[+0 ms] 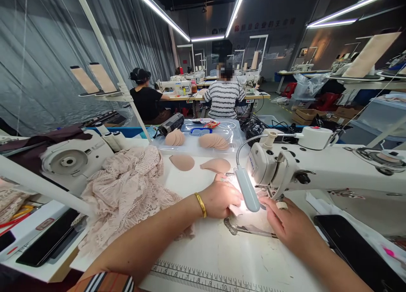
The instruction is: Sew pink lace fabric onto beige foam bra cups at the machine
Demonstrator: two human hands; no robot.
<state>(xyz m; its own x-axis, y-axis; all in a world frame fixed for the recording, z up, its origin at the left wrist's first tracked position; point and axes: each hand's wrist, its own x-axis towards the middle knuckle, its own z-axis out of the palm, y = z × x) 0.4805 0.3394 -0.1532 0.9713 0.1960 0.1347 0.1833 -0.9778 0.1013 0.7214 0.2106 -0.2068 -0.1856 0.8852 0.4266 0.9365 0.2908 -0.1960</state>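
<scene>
Head view: 1 white table (203, 249) carries 1 white sewing machine (317, 161) at the right; 1 heap of pale pink lace (127, 186) lies at the left; 1 clear plastic box (236, 133) stands at the far side, bearing 2 fanned stacks of beige pieces (214, 141); the left hand (220, 196) bends its fingers down onto the fabric (235, 210), though I cannot tell whether they clamp it; the right hand (283, 218) reaches close beside the needle area, its fingers' grip hidden, so I cannot tell their state; 1 grey lamp (245, 190) shines between the 2 hands; 2 beige teardrop shapes (182, 162) lie flat beyond; the fabric, pale and brightly lit, lies between the hands, partly covered; 1 gold bangle (200, 205) circles the left wrist.
</scene>
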